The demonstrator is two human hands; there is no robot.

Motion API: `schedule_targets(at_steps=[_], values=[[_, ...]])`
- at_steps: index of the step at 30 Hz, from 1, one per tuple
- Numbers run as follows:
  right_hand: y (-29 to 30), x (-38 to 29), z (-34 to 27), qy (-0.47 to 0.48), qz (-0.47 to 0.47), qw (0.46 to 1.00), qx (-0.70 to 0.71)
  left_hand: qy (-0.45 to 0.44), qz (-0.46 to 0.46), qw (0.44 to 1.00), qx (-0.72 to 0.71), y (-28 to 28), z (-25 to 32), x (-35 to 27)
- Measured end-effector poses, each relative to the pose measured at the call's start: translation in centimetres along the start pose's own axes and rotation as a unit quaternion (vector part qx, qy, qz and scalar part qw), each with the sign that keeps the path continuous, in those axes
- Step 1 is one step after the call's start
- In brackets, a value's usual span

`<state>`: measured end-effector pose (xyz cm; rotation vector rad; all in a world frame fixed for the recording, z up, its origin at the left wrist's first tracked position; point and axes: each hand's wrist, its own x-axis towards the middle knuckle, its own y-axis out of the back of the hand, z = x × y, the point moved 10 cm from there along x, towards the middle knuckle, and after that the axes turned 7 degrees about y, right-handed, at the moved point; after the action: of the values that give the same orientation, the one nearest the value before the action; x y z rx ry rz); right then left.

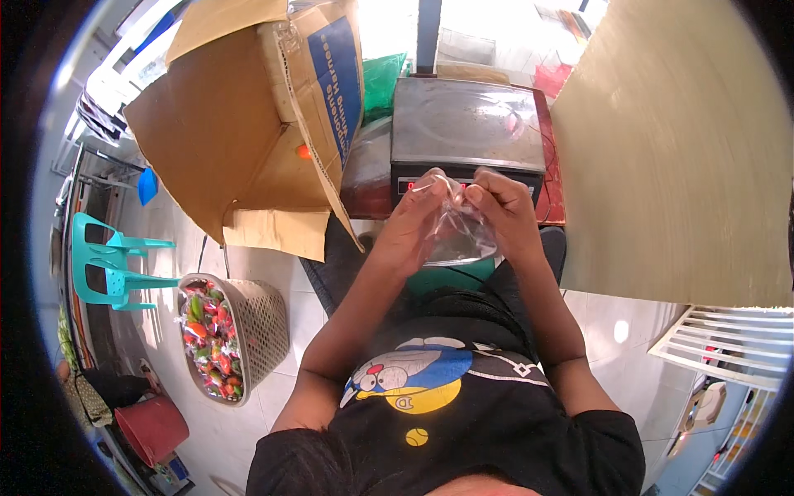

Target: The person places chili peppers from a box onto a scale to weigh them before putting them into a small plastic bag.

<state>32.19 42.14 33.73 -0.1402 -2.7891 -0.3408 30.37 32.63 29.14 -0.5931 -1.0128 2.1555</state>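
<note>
Both hands pinch the top of a clear plastic bag [462, 232] and hold it in front of my lap. My left hand [412, 223] grips one side of its bunched edge, while my right hand [505, 201] grips the other side. The bag hangs down between them and looks empty. Just beyond the hands is a digital weighing scale [468, 118] with a bare steel platform; my fingers partly hide its lit red display. To the left, a cardboard box [205, 124] lies with its mouth towards me, and one orange-red vegetable [303, 152] is visible inside.
A woven plastic basket [263, 328] full of bagged red and green vegetables [211, 341] stands on the floor at left. Behind it are a turquoise plastic chair [118, 263] and a red bucket [152, 428]. A large tan board [676, 161] fills the right side.
</note>
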Motion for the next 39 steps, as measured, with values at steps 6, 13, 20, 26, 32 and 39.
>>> schedule_targets(at_steps=[6,13,20,26,32,39], values=[[1.2,0.4,1.1,-0.038,0.078,0.978,0.191,0.035,-0.001,0.996,0.077,4.1,-1.9,-0.9],[-2.1,-1.6,2.7,-0.183,-0.035,0.913,0.362,-0.075,0.040,0.956,0.281,4.6,1.0,-2.3],[-1.3,-3.4,2.5,-0.159,-0.139,0.973,0.097,0.058,0.113,0.986,-0.109,4.5,-0.9,-2.8],[0.0,-3.5,3.2,-0.210,0.090,0.924,0.307,0.047,-0.136,0.959,0.246,0.5,-0.3,-3.3],[-3.0,-4.1,2.5,-0.236,-0.169,0.946,0.142,-0.037,-0.117,0.992,-0.001,0.9,1.1,-3.1],[-0.1,-3.2,1.2,-0.151,0.128,0.913,0.356,0.051,-0.171,0.954,0.240,0.0,-0.2,-5.0]])
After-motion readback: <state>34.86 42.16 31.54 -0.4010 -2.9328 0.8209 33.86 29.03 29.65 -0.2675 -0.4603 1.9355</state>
